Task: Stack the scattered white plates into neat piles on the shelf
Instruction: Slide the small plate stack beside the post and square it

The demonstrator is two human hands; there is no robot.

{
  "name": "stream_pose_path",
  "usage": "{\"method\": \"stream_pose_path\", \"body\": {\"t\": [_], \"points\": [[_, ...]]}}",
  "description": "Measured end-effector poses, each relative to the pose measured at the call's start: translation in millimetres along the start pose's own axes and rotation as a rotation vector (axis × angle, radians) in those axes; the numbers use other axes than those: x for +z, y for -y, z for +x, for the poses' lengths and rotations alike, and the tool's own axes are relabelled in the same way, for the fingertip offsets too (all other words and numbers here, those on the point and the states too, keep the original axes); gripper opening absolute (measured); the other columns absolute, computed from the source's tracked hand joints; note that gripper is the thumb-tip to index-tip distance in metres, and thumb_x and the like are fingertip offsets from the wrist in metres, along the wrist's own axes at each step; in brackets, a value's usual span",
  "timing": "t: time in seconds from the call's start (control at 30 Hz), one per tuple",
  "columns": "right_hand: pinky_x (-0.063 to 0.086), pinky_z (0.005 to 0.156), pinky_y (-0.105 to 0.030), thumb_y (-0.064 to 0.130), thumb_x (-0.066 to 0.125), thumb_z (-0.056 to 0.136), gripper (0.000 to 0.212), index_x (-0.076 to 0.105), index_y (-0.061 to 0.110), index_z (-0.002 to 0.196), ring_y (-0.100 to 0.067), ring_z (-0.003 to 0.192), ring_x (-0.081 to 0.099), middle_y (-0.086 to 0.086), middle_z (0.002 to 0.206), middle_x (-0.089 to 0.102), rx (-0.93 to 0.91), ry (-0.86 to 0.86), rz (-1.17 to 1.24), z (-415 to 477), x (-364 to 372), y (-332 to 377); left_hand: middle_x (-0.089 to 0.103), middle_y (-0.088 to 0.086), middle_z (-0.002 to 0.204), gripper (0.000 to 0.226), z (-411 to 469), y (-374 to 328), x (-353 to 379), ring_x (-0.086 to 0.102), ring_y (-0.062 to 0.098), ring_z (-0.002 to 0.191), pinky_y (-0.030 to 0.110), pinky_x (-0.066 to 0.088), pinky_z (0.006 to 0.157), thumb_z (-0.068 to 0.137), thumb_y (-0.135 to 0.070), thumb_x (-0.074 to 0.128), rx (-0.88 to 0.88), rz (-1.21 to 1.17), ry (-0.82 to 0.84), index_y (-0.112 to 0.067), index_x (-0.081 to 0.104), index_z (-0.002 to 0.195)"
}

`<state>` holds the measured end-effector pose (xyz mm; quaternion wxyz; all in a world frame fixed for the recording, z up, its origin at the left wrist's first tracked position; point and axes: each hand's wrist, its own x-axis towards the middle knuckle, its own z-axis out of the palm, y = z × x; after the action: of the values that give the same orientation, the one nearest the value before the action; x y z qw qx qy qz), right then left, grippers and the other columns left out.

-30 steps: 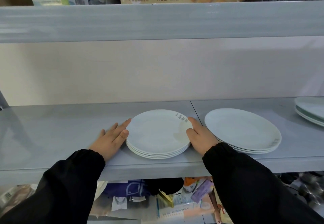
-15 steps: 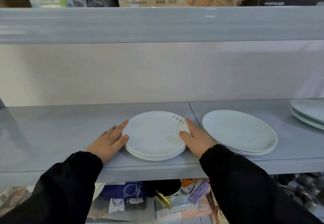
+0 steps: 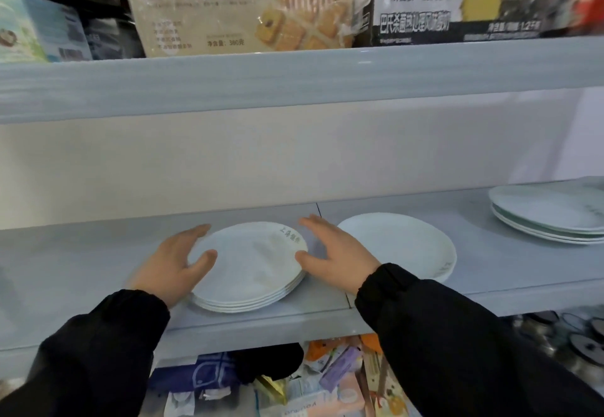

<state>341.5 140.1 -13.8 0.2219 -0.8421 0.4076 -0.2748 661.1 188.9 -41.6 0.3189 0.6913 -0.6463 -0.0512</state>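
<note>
Left hand [image 3: 173, 263], right hand [image 3: 336, 256]: both open, fingers straight, flanking the centre pile of plates [image 3: 251, 266]. Thumbs at its rim; contact blurred. Pile sits near the front edge of the shelf [image 3: 81, 263], about 4 rims showing.

Judged: glazed ceramic, stiff, heavy as a set, slippery, chips easily. Best hold: opposite rims, fingers under the lowest plate.

Second pile [image 3: 402, 243] just right, third pile [image 3: 549, 210] far right

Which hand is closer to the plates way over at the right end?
Right. The right hand is left of the end plates, with another pile between; the left hand is farther left, across the lettered pile.
</note>
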Motion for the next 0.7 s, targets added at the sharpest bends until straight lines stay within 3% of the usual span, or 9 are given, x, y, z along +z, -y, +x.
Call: {"method": "stream_pose_path", "body": {"t": [0.27,0.47,0.7], "points": [[0.020,0.108,-0.016,0.045,0.055,0.091,0.068,0.025,0.033,0.151,-0.005,0.142,0.025,0.012,0.157,0.026,-0.017,-0.069,-0.116,-33.5,-85.7,-53.3,0.042,-0.021,0.140,0.066,12.0,-119.5,32.0,0.034,0.004,0.132,0.032,0.035,0.103,0.078,-0.067,0.038,0.105,-0.031,-0.062,-0.045,0.037,0.140],[0.022,0.113,-0.022,0.050,0.053,0.089,0.070,0.023,0.038,0.150,-0.003,0.143,0.023,0.013,0.159,0.022,0.034,-0.105,-0.135,-67.9,-147.3,-106.1,0.040,-0.024,0.138,0.051,19.9,-210.4,82.4,0.036,0.004,0.129,0.029,0.035,0.103,0.093,-0.048,0.049,0.174,-0.085,-0.035,-0.044,0.036,0.142],[0.021,0.114,-0.024,0.047,0.056,0.090,0.069,0.024,0.038,0.150,-0.006,0.143,0.023,0.009,0.159,0.023,0.100,-0.148,-0.173,-112.8,-213.3,-158.0,0.043,-0.025,0.137,0.059,28.3,-292.5,140.8,0.033,-0.002,0.128,0.026,0.032,0.102,0.086,-0.063,0.042,0.268,-0.153,0.051,-0.045,0.034,0.142]]}}
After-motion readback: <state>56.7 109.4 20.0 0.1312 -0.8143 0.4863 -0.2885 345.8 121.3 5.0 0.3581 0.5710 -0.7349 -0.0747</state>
